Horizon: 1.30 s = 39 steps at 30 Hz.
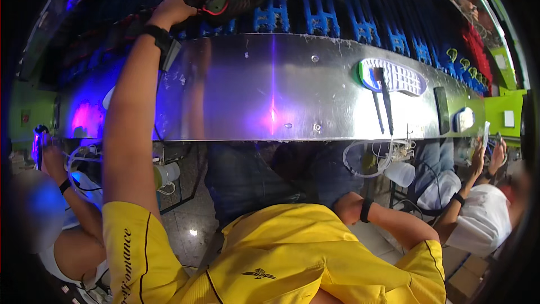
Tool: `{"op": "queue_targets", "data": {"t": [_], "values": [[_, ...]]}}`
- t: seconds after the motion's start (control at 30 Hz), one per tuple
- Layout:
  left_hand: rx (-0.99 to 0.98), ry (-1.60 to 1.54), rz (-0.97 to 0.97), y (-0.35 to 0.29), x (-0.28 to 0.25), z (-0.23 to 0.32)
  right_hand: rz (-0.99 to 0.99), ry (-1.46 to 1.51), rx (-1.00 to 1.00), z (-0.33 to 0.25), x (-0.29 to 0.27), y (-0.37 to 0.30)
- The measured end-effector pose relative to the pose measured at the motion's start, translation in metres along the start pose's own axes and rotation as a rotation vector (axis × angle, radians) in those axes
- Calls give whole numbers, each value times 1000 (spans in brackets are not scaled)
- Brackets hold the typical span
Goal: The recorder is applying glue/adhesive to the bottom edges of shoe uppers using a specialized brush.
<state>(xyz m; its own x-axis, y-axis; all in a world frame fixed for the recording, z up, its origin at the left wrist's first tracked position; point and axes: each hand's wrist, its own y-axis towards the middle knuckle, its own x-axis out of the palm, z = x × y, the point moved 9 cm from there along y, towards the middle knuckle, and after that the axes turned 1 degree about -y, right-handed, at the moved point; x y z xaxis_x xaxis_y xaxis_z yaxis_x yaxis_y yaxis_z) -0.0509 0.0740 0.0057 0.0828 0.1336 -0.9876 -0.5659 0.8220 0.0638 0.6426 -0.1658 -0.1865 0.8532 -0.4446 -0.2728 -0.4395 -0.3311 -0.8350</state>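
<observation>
My left arm reaches far forward to the blue-slatted rack, where my left hand [173, 8] closes on the end of a dark shoe upper [239, 4] with red trim. The upper lies on the rack beyond the metal table's far edge. Down by my lap, my right hand [349, 208] rests against my thigh with its fingers curled; whether it holds anything is hidden. On the right of the metal table [236, 90] lies a white shoe sole [396, 77] with green at one end. A dark-handled brush [385, 101] lies across the sole.
A dark flat bar [441, 110] and a small white object [464, 119] are farther right on the table. Clear tubing and a translucent cup [400, 173] hang below its near edge. Co-workers sit at left and right. Purple light falls on the metal.
</observation>
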Motion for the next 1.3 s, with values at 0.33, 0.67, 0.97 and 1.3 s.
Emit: {"op": "queue_targets", "data": {"t": [0.33, 0.67, 0.97, 1.3], "values": [[-33, -173, 118, -1, -2, -7, 9, 155, 37, 9, 8, -2], [295, -350, 149, -242, -36, 148, 63, 102, 13, 7, 2, -6], [471, -335, -109, -309, -34, 219, 50, 99, 66, 7, 6, -6], [545, -535, -258, -399, -46, 223, 47, 105, 63, 4, 6, -6]]}}
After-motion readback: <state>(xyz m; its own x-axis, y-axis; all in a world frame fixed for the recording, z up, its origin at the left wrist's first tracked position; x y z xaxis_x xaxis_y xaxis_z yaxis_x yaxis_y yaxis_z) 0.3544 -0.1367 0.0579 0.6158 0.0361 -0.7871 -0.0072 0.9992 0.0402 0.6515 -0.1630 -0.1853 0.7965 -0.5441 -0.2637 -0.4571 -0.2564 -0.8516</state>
